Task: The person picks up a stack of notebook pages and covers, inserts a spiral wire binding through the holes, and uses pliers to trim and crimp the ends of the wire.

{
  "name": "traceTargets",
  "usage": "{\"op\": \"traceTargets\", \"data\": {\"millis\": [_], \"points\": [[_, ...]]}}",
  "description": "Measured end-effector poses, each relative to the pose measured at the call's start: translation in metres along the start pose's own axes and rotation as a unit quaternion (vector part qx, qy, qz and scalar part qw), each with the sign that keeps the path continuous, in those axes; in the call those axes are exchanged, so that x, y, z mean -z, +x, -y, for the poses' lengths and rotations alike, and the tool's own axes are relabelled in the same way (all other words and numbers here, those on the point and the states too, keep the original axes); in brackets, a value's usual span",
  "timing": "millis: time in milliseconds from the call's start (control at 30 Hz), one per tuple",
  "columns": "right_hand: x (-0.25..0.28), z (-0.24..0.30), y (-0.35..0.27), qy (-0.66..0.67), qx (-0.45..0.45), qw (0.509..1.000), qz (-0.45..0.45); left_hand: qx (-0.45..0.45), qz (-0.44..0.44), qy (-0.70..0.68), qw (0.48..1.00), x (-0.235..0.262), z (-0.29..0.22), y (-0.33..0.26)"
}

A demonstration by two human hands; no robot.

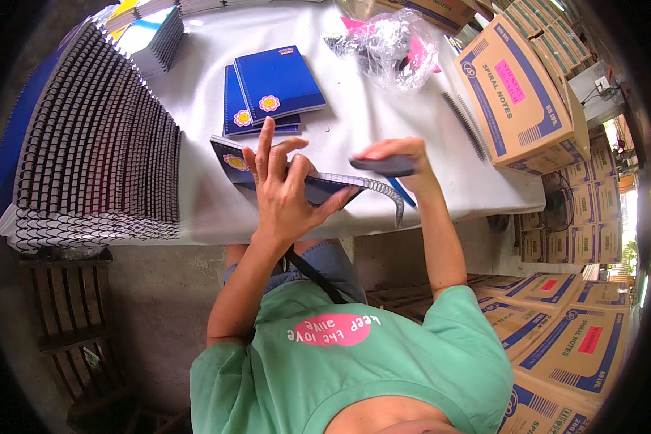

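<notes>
Desk [354, 108] with white top, blue notebooks [271, 90], stacked spiral pads [94, 137], cardboard boxes [517, 94] around, concrete floor [159, 304], left hand [286, 192] fingers spread holding notebook [307, 184], right hand [398, 160] pinching dark tool [383, 166].

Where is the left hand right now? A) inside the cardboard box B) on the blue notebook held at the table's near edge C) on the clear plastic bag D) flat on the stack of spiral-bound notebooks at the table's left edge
B: the left hand grips the blue notebook at the near edge of the table, while the right hand holds a dark tool at its wire spiral.
</notes>
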State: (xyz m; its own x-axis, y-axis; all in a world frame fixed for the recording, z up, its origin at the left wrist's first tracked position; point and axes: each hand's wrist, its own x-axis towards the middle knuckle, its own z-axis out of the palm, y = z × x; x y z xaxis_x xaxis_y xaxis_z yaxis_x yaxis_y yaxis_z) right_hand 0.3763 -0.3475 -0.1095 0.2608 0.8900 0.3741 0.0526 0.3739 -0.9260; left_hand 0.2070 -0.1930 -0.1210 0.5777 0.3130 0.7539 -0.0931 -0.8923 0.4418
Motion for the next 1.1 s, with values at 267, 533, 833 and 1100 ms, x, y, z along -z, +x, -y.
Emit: {"op": "traceTargets", "data": {"millis": [267, 533, 833, 1100], "points": [[0.003, 0.007, 0.003, 0.129, 0.121, 0.984, 0.005, 0.008, 0.008, -0.017, 1.0, 0.0, 0.002, 0.004], [0.015, -0.005, -0.008, -0.596, -0.066, 0.782, -0.168, 0.027, -0.007, 0.0, 1.0, -0.002, -0.008, 0.002], [-0.066, 0.047, -0.021, -0.434, -0.076, 0.865, -0.239, 0.022, -0.041, 0.019, 0.999, -0.009, -0.007, 0.005], [-0.072, 0.024, -0.026, -0.384, -0.035, 0.86, -0.334, 0.029, -0.045, 0.02, 0.998, -0.008, -0.009, 0.003]]}}
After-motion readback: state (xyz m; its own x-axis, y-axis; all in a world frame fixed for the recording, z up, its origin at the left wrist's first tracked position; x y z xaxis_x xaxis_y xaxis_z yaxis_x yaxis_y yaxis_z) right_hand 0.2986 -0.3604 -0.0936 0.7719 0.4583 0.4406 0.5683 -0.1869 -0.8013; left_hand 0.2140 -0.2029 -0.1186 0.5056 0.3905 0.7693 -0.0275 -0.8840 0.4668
